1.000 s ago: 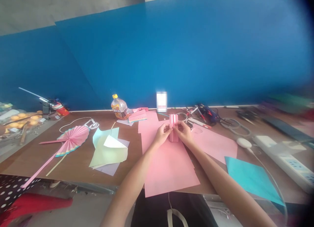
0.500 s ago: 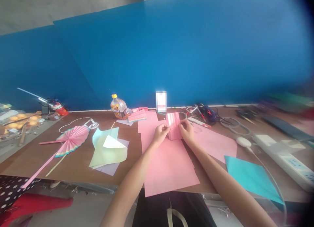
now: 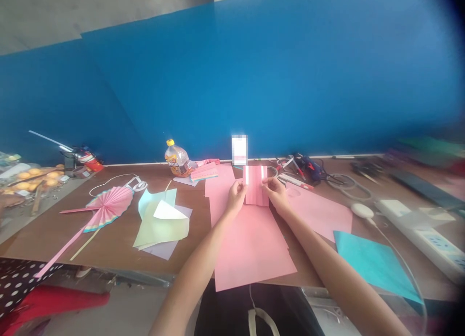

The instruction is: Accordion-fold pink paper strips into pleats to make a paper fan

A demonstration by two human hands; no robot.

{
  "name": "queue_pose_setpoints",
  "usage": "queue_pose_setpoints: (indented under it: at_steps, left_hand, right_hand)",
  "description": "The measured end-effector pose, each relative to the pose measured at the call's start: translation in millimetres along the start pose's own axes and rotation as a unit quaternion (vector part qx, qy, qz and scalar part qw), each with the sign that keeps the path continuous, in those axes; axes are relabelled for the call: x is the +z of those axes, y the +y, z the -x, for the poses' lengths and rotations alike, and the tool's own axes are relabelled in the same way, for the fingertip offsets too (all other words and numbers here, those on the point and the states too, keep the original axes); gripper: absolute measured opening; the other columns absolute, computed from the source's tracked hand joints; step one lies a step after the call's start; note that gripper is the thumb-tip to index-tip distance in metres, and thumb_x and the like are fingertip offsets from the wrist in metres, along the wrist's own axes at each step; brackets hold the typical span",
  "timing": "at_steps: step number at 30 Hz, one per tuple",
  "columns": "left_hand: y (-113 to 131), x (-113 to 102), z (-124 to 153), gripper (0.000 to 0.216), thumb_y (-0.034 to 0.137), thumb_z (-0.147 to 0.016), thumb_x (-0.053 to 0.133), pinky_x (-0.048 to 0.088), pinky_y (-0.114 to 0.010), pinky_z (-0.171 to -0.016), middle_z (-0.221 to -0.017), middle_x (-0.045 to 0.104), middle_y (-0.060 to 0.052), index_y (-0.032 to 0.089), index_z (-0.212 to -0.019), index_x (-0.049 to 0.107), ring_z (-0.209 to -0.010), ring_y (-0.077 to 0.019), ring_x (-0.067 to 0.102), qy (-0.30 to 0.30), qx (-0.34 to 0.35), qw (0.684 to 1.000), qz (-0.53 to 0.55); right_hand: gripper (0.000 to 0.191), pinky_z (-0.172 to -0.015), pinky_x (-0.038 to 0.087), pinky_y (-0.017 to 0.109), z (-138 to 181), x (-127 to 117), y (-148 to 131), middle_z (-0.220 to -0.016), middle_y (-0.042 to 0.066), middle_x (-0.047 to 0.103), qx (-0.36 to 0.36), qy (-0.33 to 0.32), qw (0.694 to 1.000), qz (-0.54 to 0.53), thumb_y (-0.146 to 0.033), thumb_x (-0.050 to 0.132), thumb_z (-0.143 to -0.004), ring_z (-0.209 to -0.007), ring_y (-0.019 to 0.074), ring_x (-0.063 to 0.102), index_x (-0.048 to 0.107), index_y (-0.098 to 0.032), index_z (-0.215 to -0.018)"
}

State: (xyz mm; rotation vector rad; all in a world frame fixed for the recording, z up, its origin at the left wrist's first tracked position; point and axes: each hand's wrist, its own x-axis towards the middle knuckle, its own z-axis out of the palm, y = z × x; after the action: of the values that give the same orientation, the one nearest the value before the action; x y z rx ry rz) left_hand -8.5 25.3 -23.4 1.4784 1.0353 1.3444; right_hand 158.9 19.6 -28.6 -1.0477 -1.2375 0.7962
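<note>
Between both hands (image 3: pixel 238 196), one creased pink paper (image 3: pixel 256 193), its opposite side edges pinched in closed thumb-and-finger grips.

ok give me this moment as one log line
left hand: holds creased pink paper by left edge | right hand: holds its right edge | table: large pink sheet, pleated fan, blue-green sheet

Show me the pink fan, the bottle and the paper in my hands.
Pink fan (image 3: pixel 112 205), head view, on its pleats.
Bottle (image 3: pixel 178 165), head view, on its label.
Held paper (image 3: pixel 255 191), head view, on its middle.
</note>
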Motion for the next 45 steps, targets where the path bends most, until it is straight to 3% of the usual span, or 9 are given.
queue_pose_setpoints:
  at_steps: [6, 11, 14, 17, 20, 23, 30, 39, 45]
  left_hand:
    - [3.8, 0.5, 0.5, 0.027, 0.045, -0.084, 0.053, 0.04, -0.024, -0.07, -0.078, 0.055, 0.0, 0.018, -0.087, 0.051, -0.074, -0.0129, 0.051, -0.015, -0.01, 1.0, 0.002]
    - [0.2, 2.5, -0.9, 0.028, 0.044, -0.085, 0.053, 0.044, -0.026, -0.076, -0.089, 0.061, -0.004, 0.018, -0.094, 0.053, -0.082, -0.0144, 0.056, -0.048, -0.001, 0.999, 0.008]
    - [-3.0, 4.7, -0.3, 0.029, 0.041, -0.084, 0.057, 0.045, -0.028, -0.08, -0.107, 0.061, -0.007, 0.019, -0.103, 0.054, -0.092, -0.016, 0.059, -0.045, 0.022, 0.999, 0.001]
    - [-0.6, 6.5, 2.9, 0.035, 0.038, -0.085, 0.057, 0.047, -0.029, -0.081, -0.126, 0.055, -0.009, 0.023, -0.116, 0.053, -0.106, -0.0193, 0.058, -0.058, 0.055, 0.996, -0.036]
    - [6.6, 7.7, 5.8, 0.037, 0.038, -0.087, 0.054, 0.049, -0.03, -0.081, -0.134, 0.051, -0.009, 0.025, -0.122, 0.054, -0.114, -0.0219, 0.055, -0.09, 0.088, 0.989, -0.079]
    - [12.2, 8.0, 6.6, 0.037, 0.039, -0.087, 0.053, 0.05, -0.033, -0.086, -0.138, 0.048, -0.009, 0.025, -0.121, 0.057, -0.124, -0.0241, 0.048, -0.097, 0.1, 0.986, -0.095]
    - [10.0, 6.0, 4.5, 0.036, 0.038, -0.093, 0.041, 0.033, -0.04, -0.111, -0.14, 0.047, -0.009, 0.022, -0.116, 0.064, -0.133, -0.0232, 0.039, -0.14, 0.121, 0.978, -0.093]
    - [4.5, 8.4, 2.5, 0.036, 0.036, -0.089, 0.051, 0.032, -0.039, -0.111, -0.131, 0.053, -0.01, 0.023, -0.121, 0.058, -0.127, -0.0215, 0.045, -0.157, 0.144, 0.972, -0.098]
    - [2.3, 8.4, 2.8, 0.038, 0.035, -0.086, 0.057, 0.036, -0.038, -0.107, -0.128, 0.054, -0.01, 0.023, -0.122, 0.056, -0.123, -0.0218, 0.049, -0.153, 0.121, 0.978, -0.068]
  right_hand:
    - [0.019, -0.057, 0.036, 0.027, 0.4, -2.0, -0.8, -0.064, -0.003, 0.049, -0.022, 0.029, 0.996, 0.083, -0.039, 0.063, -0.076, -0.058, 0.0134, 0.043, 0.057, -0.022, -0.082]
    - [0.013, -0.061, 0.04, 0.03, 0.3, -3.9, -2.5, -0.075, 0.001, 0.053, -0.07, 0.055, 0.983, 0.163, -0.034, 0.059, -0.076, -0.066, 0.0155, 0.047, 0.06, -0.021, -0.082]
    - [0.009, -0.067, 0.042, 0.031, 2.6, -3.8, -7.3, -0.088, 0.005, 0.053, -0.121, 0.055, 0.967, 0.218, -0.029, 0.057, -0.078, -0.078, 0.0186, 0.05, 0.061, -0.022, -0.079]
    - [0.009, -0.068, 0.043, 0.032, 6.4, -1.4, -11.9, -0.089, 0.006, 0.054, -0.131, 0.02, 0.961, 0.244, -0.027, 0.054, -0.08, -0.077, 0.0186, 0.051, 0.062, -0.023, -0.081]
    - [0.01, -0.064, 0.043, 0.031, 9.6, 2.3, -14.1, -0.083, 0.003, 0.058, -0.108, -0.049, 0.97, 0.214, -0.029, 0.052, -0.083, -0.068, 0.0165, 0.052, 0.06, -0.023, -0.086]
    - [0.017, -0.062, 0.043, 0.03, 10.9, 4.8, -15.2, -0.077, 0.001, 0.06, -0.073, -0.08, 0.983, 0.149, -0.036, 0.049, -0.087, -0.065, 0.0157, 0.053, 0.058, -0.023, -0.085]
    - [0.029, -0.064, 0.044, 0.028, 9.5, 6.4, -13.0, -0.069, -0.001, 0.055, -0.028, -0.061, 0.997, 0.046, -0.049, 0.058, -0.082, -0.066, 0.0145, 0.052, 0.051, -0.022, -0.074]
    - [0.027, -0.064, 0.044, 0.029, 6.5, 4.8, -13.7, -0.066, -0.001, 0.057, -0.002, -0.053, 0.999, 0.007, -0.044, 0.062, -0.079, -0.063, 0.0144, 0.053, 0.051, -0.021, -0.07]
    - [0.027, -0.06, 0.043, 0.027, 6.9, 5.1, -12.1, -0.071, -0.002, 0.061, 0.021, -0.075, 0.994, -0.082, -0.043, 0.064, -0.079, -0.062, 0.0135, 0.056, 0.046, -0.024, -0.087]
